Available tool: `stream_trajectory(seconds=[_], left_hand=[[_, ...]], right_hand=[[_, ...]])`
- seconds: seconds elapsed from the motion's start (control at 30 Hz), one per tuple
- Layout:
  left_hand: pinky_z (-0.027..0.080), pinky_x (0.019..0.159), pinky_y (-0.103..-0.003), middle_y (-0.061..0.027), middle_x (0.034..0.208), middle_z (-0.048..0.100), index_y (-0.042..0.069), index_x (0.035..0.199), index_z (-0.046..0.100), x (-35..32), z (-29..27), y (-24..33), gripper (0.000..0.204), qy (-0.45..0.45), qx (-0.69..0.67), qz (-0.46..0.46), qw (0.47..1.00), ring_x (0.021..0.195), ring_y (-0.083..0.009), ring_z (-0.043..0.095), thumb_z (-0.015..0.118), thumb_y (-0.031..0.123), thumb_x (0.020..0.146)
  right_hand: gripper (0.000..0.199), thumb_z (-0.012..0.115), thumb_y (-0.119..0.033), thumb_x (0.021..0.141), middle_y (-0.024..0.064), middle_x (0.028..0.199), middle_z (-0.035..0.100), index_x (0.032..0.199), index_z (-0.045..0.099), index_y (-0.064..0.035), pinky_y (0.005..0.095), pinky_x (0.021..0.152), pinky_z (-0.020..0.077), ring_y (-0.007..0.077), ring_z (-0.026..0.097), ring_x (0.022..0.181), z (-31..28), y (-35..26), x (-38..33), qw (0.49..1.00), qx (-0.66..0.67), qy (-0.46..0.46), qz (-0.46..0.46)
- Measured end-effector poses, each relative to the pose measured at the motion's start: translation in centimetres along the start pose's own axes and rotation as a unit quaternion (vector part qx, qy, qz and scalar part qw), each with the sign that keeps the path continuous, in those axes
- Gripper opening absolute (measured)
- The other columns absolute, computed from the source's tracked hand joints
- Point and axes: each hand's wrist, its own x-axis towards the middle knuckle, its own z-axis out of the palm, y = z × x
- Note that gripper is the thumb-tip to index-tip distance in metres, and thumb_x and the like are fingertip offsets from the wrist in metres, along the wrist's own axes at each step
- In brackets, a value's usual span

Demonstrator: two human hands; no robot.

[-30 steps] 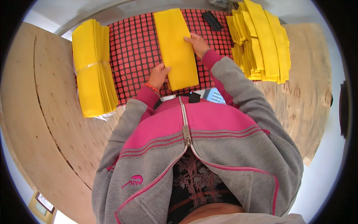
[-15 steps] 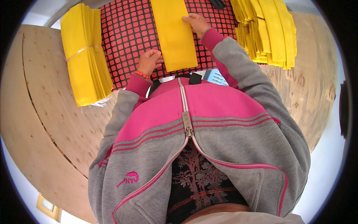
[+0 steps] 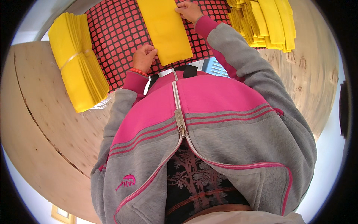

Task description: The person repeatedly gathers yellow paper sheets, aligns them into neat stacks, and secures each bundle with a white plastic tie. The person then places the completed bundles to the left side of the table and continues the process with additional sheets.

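A long flat yellow strip, apparently of cloth (image 3: 167, 35), lies lengthwise over a red-and-black checked mat (image 3: 115, 44). My left hand (image 3: 144, 59), with a red bead bracelet at the wrist, has thumb and fingers pinched together at the strip's left edge, close to its near end. Higher up on the opposite edge, my right hand (image 3: 189, 12) pinches the strip between thumb and fingers. The strip's far end runs out of the picture.
To the left stands a thick tied bundle of folded yellow strips (image 3: 76, 61), overlapping the mat's edge. Looser piles of yellow strips (image 3: 266, 24) sit at the right. Below them spreads a wooden tabletop (image 3: 44, 100). A light blue slotted plastic piece (image 3: 215, 68) shows under the mat's near edge.
The whole view has shifted, so mat, strip and bundles appear further left and mostly higher. My left fingers have closed in at the strip's edge; my right hand keeps its pinch.
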Motion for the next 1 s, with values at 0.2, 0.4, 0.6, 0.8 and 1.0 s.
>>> stream_trajectory(seconds=[0.2, 0.4, 0.6, 0.8, 1.0], left_hand=[[0.047, 0.053, -0.026, -0.0046, 0.07, 0.066, 0.0, 0.089, 0.065, 0.9, -0.2, -1.5, 0.016, 0.022, 0.039, 0.043, 0.998, 0.058, -0.0121, 0.062, 0.064, 0.016, 0.086], [0.042, 0.048, -0.026, -0.0035, 0.06, 0.059, 0.001, 0.072, 0.056, 0.7, -0.8, -1.1, 0.022, -0.004, 0.065, 0.092, 0.994, 0.054, -0.0095, 0.053, 0.065, 0.014, 0.087], [0.042, 0.05, -0.022, -0.0022, 0.07, 0.06, 0.002, 0.087, 0.06, -0.2, -1.3, -0.1, 0.018, -0.049, 0.0, 0.035, 0.998, 0.057, -0.0101, 0.058, 0.062, 0.019, 0.092], [0.048, 0.052, -0.024, -0.0037, 0.073, 0.061, 0.004, 0.09, 0.058, 0.4, -2.3, -0.9, 0.018, -0.057, 0.005, 0.037, 0.998, 0.062, -0.0122, 0.061, 0.061, 0.021, 0.093], [0.05, 0.054, -0.025, -0.0062, 0.077, 0.065, 0.002, 0.093, 0.062, 0.6, -3.1, -1.2, 0.022, -0.048, 0.015, 0.007, 0.999, 0.064, -0.0133, 0.063, 0.062, 0.023, 0.093]], right_hand=[[0.028, 0.07, -0.024, 0.081, 0.0087, 0.091, 0.071, 0.102, 0.069, -0.0061, 0.0324, 0.07, 0.0549, 0.0191, 0.069, 0.08, -0.1, 0.3, -0.2, 0.995, -0.082, 0.052, -0.018], [0.023, 0.067, -0.017, 0.082, 0.0089, 0.084, 0.068, 0.099, 0.064, -0.0019, 0.0322, 0.065, 0.0539, 0.0168, 0.066, 0.072, -3.2, -4.1, -4.6, 0.997, -0.021, 0.035, -0.06], [0.025, 0.069, -0.019, 0.084, 0.0082, 0.09, 0.068, 0.101, 0.064, -0.0009, 0.0296, 0.076, 0.0533, 0.016, 0.066, 0.085, -14.6, -10.3, -12.3, 0.979, 0.096, -0.05, -0.17], [0.024, 0.069, -0.022, 0.085, 0.0063, 0.085, 0.069, 0.098, 0.066, -0.003, 0.0287, 0.076, 0.0525, 0.0145, 0.066, 0.082, -35.3, -9.2, -11.0, 0.958, -0.065, 0.234, -0.151], [0.028, 0.071, -0.03, 0.078, 0.0095, 0.086, 0.069, 0.091, 0.068, -0.0059, 0.0345, 0.075, 0.0509, 0.0235, 0.065, 0.081, -41.0, -3.2, -5.4, 0.925, -0.297, 0.229, -0.067]])
